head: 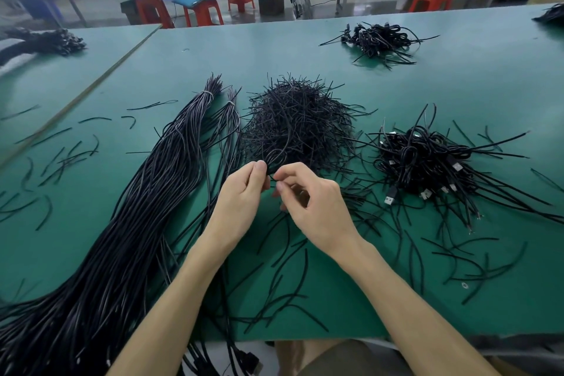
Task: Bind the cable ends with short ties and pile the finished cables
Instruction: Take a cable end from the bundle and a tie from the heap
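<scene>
My left hand (244,192) has thumb and forefinger clamped on a thin black looped cable (276,156) at the loop's six o'clock. My right hand (308,201) nips what I take for a short black wire tie (272,178) there. I should twist it snug, close under the loop, then drop the cable on the tangled black finished pile (427,159) at three o'clock.

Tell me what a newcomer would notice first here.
The bristling mound of short ties at centre catches the eye first, with the thick bundle of long cables sweeping along its left. Just in front of the mound, the left hand and right hand pinch a looped cable. The finished pile, showing USB plugs, lies to the right.
</scene>
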### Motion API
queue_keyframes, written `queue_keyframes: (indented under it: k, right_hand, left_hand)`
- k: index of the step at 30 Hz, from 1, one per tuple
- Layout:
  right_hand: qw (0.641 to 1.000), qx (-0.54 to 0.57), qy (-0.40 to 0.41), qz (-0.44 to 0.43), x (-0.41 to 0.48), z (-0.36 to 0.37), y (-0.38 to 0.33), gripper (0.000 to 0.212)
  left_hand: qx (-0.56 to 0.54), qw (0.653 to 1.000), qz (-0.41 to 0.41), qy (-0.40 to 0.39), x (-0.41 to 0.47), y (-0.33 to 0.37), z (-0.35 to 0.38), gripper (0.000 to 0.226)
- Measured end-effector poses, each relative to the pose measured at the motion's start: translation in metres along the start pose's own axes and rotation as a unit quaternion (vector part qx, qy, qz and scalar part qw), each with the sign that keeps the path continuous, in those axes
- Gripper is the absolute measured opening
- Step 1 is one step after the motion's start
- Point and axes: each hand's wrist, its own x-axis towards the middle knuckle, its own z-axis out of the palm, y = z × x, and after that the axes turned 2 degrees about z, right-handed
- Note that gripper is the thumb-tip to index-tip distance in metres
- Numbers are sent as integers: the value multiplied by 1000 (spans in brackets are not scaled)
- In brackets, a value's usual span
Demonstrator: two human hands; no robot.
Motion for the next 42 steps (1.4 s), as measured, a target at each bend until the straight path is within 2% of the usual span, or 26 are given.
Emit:
queue_keyframes:
  k: [2,6,9,12,15,18,23,25,29,33,36,42]
  right_hand:
    - [1000,21,5,1,1,0,0,11]
    - [996,80,25,40,3,-3,1,41]
    - [993,105,34,43,4,-4,1,50]
    - [995,99,24,25,4,-5,0,46]
    - [996,92,8,12,4,-7,0,37]
    - [998,68,5,12,3,-6,1,30]
    - [998,64,-13,25,4,-4,1,35]
    - [998,62,-14,27,4,-3,3,31]
    - [998,52,6,24,5,-1,4,27]
    - [998,54,0,34,5,-4,2,14]
    - [997,61,5,50,4,-5,2,14]
    - [996,35,-68,42,1,-2,-2,19]
  left_hand:
    - [-66,998,-24,4,-1,3,-2,42]
    - [-219,972,-82,-38,0,8,-8,39]
    - [-190,972,-95,-105,-2,10,-7,43]
    - [-140,974,-88,-155,-6,15,-1,45]
    - [-138,972,-96,-165,-8,20,0,43]
    - [-145,973,-100,-150,-9,19,0,46]
    - [-161,975,-103,-113,-7,16,-3,37]
    - [-163,976,-93,-106,-6,14,-4,37]
    - [-148,981,-75,-98,-7,14,-3,40]
    - [-127,984,-98,-77,-7,12,-2,50]
    - [-103,986,-107,-70,-6,11,-2,57]
    - [-101,987,-113,-47,-6,11,-3,59]
